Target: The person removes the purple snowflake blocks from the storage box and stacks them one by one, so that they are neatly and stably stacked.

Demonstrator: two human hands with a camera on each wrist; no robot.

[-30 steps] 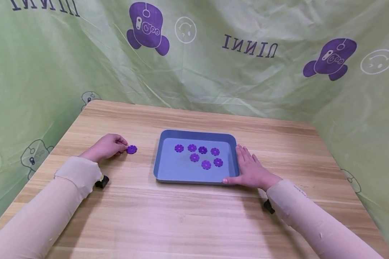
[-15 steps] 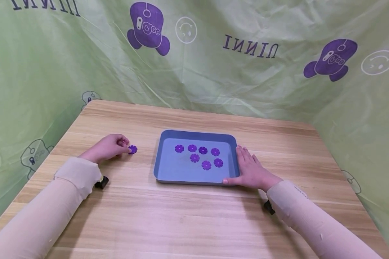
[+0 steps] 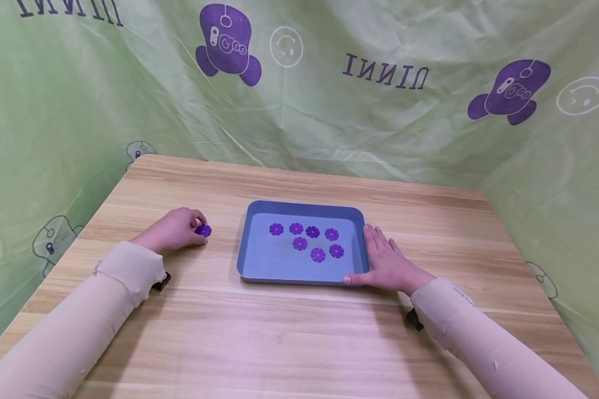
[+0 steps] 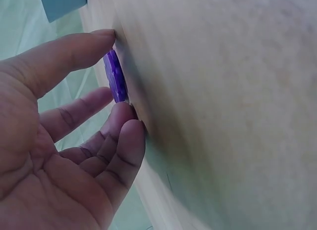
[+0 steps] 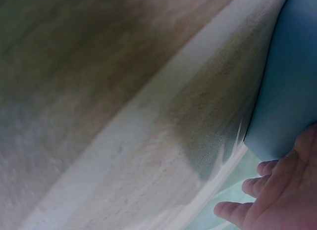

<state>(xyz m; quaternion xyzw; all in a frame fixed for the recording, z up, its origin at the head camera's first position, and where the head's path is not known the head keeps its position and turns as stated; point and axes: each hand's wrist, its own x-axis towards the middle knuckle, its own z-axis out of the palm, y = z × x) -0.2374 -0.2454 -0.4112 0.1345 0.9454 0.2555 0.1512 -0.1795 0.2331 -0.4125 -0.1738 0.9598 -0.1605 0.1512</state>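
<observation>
In the head view, the left hand (image 3: 177, 230) curls its fingers round a purple disc (image 3: 204, 230); the right hand (image 3: 386, 263), fingers straight, touches the blue tray (image 3: 274, 266). At the left wrist, the disc sits between thumb and fingertips. At the right wrist, fingers lie by the tray's side.

The head camera looked forward and down across the bench (image 3: 289, 332) to its far corners. Both wrist views sat low, close and tilted; the left shared the left hand (image 3: 177, 229) and purple disc (image 3: 204, 230) with the head view, all three the tray (image 3: 269, 260).
</observation>
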